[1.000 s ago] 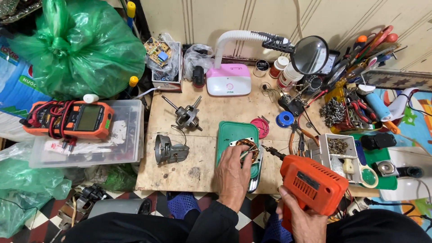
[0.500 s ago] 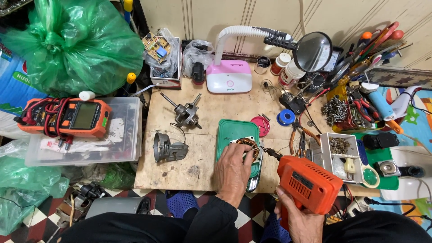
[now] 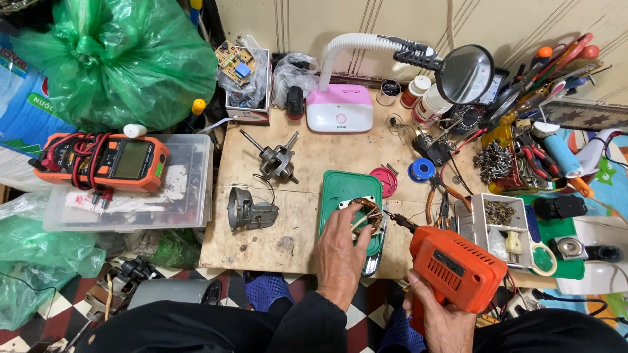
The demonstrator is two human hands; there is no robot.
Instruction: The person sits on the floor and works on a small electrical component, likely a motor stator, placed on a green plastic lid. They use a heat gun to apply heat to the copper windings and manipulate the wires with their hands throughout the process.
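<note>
Stator (image 3: 364, 216) with copper windings lies on a green tray (image 3: 347, 189), near that tray's front right part, on the wooden bench top (image 3: 314, 157). The left hand (image 3: 340, 252) rests flat over the front of the green tray, fingers spread narrowly, with its fingertips (image 3: 355, 221) pressing on the stator's near edge; it steadies the part rather than wrapping around it. Right of the green tray, the right hand (image 3: 439, 314) is closed around the grip of an orange soldering gun (image 3: 454, 265), whose dark tip points left and up and reaches the stator's right side.

Left of the green tray sits a grey metal motor housing (image 3: 248, 210), and behind that, a rotor on its shaft (image 3: 275, 160). Just right of the green tray's far corner lie a small pink disc (image 3: 384, 180) and a blue spool (image 3: 422, 170). Behind the green tray stands a pink and white lamp base (image 3: 340, 108) with a magnifier (image 3: 464, 73) on its arm. Far left of the green tray, an orange multimeter (image 3: 104, 162) rests on a clear plastic box (image 3: 176, 196). Right of the green tray, beyond the soldering gun, is a white parts box (image 3: 500, 219).
</note>
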